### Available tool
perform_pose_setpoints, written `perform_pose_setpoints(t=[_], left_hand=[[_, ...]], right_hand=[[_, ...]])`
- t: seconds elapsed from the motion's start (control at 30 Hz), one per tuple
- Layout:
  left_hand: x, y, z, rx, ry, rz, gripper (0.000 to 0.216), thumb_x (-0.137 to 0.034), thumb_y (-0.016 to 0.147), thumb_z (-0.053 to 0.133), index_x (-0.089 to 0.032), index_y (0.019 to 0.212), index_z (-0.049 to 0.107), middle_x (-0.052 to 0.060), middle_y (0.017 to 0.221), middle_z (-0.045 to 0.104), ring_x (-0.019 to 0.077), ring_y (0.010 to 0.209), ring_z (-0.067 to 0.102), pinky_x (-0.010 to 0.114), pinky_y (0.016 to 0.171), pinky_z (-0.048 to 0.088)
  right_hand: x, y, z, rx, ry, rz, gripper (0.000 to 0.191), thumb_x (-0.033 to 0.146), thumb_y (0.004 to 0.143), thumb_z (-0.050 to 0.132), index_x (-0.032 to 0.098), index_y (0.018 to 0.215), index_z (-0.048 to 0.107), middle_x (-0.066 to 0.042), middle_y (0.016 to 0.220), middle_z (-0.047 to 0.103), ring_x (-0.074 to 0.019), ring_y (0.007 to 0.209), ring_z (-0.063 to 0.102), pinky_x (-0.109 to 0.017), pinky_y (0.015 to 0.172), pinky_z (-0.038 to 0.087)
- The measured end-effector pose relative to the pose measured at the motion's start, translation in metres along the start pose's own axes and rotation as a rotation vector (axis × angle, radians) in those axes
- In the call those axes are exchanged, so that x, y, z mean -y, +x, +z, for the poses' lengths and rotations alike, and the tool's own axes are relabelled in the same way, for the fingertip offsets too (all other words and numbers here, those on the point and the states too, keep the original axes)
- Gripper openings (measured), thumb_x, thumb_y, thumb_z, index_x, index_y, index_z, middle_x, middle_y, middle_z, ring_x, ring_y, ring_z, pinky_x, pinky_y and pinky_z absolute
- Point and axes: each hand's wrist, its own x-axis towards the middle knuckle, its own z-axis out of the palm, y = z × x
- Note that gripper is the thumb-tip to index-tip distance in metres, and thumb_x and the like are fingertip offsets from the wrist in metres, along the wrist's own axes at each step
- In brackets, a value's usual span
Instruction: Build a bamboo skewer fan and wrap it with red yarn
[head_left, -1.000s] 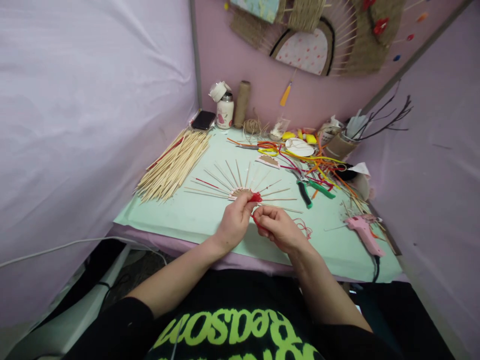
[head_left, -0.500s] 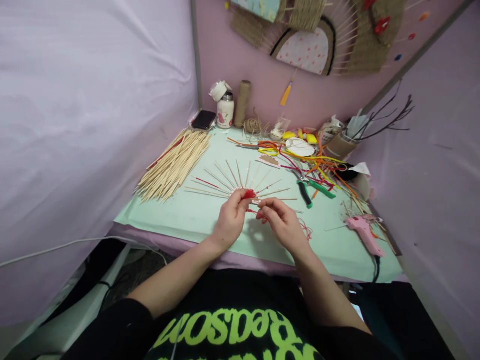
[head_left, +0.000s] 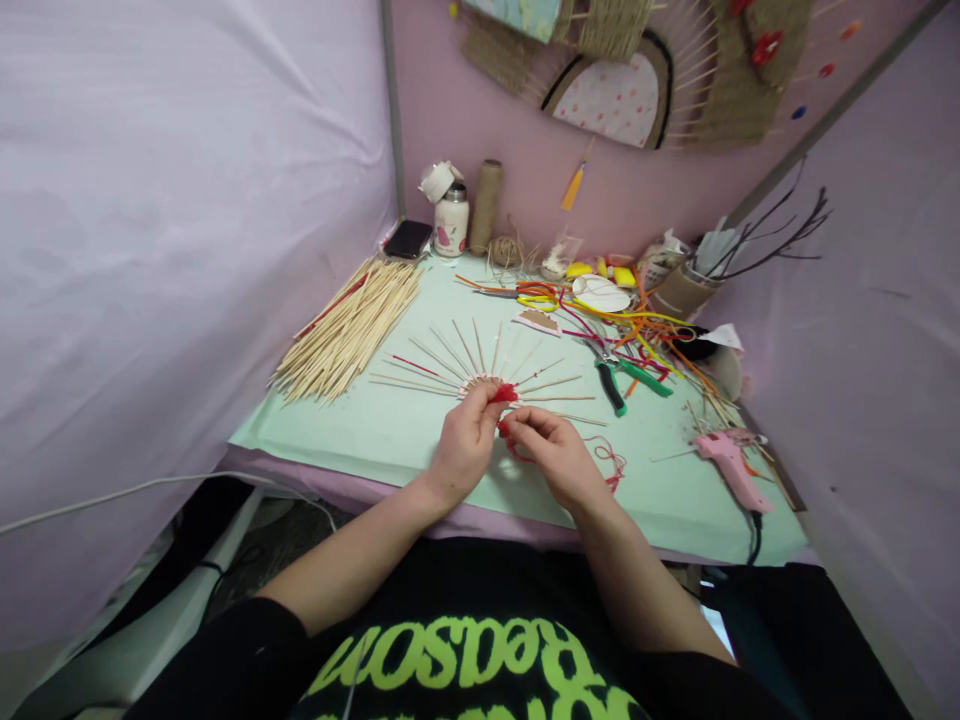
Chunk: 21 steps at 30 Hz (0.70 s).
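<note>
My left hand [head_left: 463, 437] is closed in a pinch on a bright red tuft [head_left: 505, 392], perhaps bunched thread. That tuft sits over the base of a fan of thin wooden sticks [head_left: 446, 358], two of them partly red. Slightly lower, my right hand [head_left: 559, 452] pinches a thin red string [head_left: 517, 452], a small red end showing at its fingertips. Loose loops of red string [head_left: 611, 462] lie on the table beside that wrist. My fingers hide part of the fan's base.
A pile of wooden sticks [head_left: 349, 325] lies at left. Green-handled pliers [head_left: 619, 380], pipe cleaners [head_left: 637, 320] and a pink glue gun [head_left: 731, 470] are at right. At the back stand a phone [head_left: 407, 240], a bottle [head_left: 451, 222] and a twine spool [head_left: 486, 207].
My right hand has moved slightly down and left, its fingertips lower below the fan. More of the red string loops now show to its right. My left hand is nearly still.
</note>
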Motion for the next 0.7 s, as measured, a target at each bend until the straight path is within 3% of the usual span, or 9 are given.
perform_pose_setpoints(t=[0.3,0.7], left_hand=[[0.0012,-0.0002,0.0015,0.016,0.098,0.084,0.016,-0.018,0.095,0.044,-0.019,0.097,0.060,0.005,0.098,0.071,0.0149,0.092,0.067,0.025,0.080,0.050],[0.0018,-0.0003,0.0007,0.063,0.212,0.036,0.017,-0.018,0.094,0.044,-0.019,0.100,0.060,0.006,0.099,0.072,0.0173,0.092,0.068,0.027,0.079,0.051]], right_hand=[[0.0032,0.0000,0.0056,-0.017,0.086,0.012,0.018,0.033,0.070,0.069,0.018,0.067,0.060,0.004,0.061,0.052,-0.0090,0.056,0.040,-0.024,0.055,0.031],[0.0029,-0.0035,0.0029,-0.046,-0.019,-0.066,0.001,0.019,0.064,0.059,0.019,0.063,0.059,0.004,0.060,0.056,-0.0107,0.057,0.046,-0.025,0.056,0.035]])
